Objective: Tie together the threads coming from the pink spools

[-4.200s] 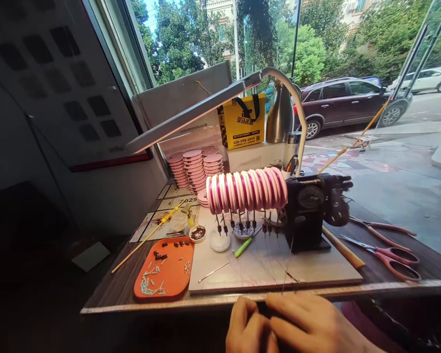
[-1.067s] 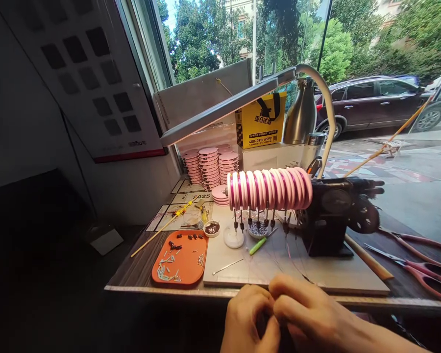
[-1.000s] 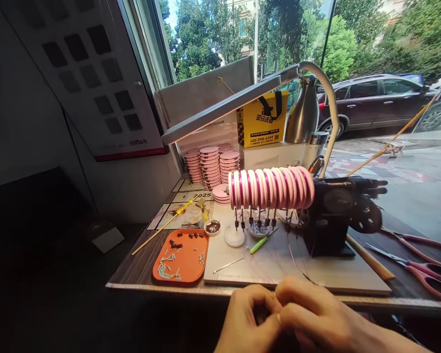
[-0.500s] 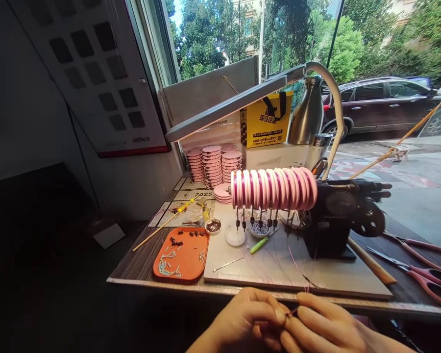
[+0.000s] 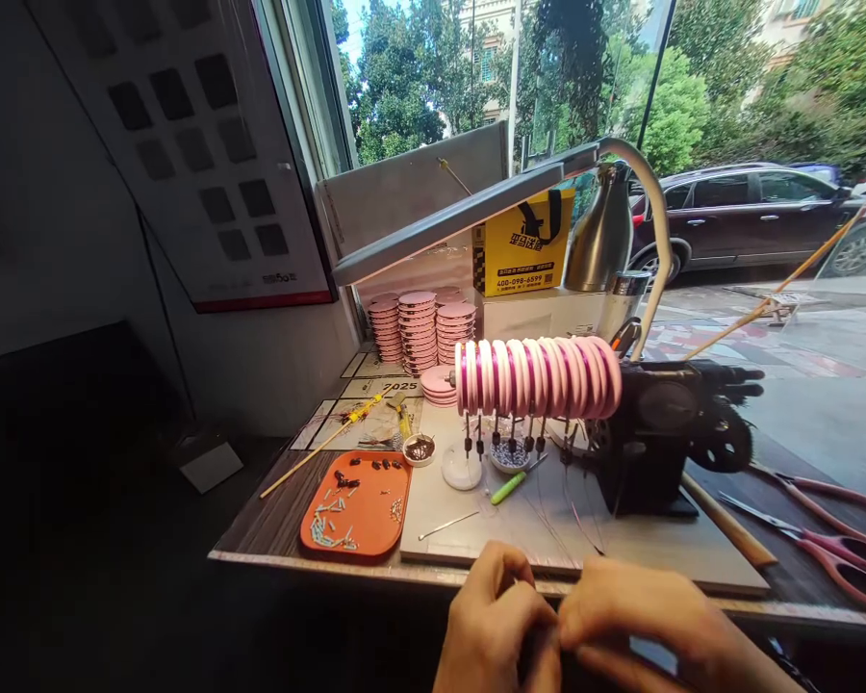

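I had my left hand [image 5: 495, 626] and right hand [image 5: 639, 626] pinched together at the surface [image 5: 274, 525] edge, thin pink line [image 5: 584, 510] running away toward the pink spool row [image 5: 538, 377].

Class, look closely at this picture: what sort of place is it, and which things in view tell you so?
Probably a small craft workbench at a street-facing window: a row of pink spools on a black winder, an orange tray of small parts, and scissors.

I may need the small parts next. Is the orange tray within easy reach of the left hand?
Probably yes. The left hand sits at the table edge, just right of the orange tray, with nothing between them, though its fingers are pinched together with the right hand.
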`<action>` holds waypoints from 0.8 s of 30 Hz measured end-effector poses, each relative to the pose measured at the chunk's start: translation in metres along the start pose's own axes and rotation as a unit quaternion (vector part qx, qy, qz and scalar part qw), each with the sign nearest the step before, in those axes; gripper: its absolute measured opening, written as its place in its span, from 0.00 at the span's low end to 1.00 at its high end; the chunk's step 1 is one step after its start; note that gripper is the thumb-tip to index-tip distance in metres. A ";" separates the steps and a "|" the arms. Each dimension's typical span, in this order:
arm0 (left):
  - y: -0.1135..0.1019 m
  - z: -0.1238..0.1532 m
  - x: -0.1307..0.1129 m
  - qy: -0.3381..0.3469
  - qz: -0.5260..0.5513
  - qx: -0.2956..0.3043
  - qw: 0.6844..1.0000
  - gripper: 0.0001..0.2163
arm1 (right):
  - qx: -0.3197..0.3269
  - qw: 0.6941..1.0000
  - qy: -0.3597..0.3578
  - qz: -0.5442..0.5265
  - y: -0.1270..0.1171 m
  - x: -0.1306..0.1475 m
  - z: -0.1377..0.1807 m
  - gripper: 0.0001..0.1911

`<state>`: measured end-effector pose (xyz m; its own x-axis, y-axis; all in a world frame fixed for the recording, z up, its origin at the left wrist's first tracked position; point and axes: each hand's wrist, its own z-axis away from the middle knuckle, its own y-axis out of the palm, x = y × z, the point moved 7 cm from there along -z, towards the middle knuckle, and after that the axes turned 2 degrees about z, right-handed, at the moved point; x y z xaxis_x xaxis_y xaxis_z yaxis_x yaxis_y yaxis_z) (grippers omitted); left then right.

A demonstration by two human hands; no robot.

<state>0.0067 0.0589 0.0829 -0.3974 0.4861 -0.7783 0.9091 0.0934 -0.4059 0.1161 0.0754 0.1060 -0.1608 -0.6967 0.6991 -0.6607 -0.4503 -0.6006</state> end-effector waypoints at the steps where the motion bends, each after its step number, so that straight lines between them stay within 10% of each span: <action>1: -0.001 0.001 0.002 -0.017 0.006 -0.013 1.000 0.04 | -0.012 0.998 0.057 -0.033 -0.004 -0.005 -0.001 0.13; 10: 0.001 0.001 0.025 -0.161 0.127 -0.044 0.978 0.11 | -0.051 0.930 0.214 -0.296 0.001 -0.030 -0.012 0.18; 24: 0.000 0.003 0.025 -0.115 0.003 -0.050 0.992 0.08 | -0.093 0.931 0.229 -0.270 -0.007 -0.031 -0.017 0.18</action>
<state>-0.0034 0.0683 0.0620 -0.3990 0.2772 -0.8741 0.9150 0.1825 -0.3598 0.1128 0.1101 0.0950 -0.0357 -0.0661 0.9972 -0.8439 -0.5324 -0.0656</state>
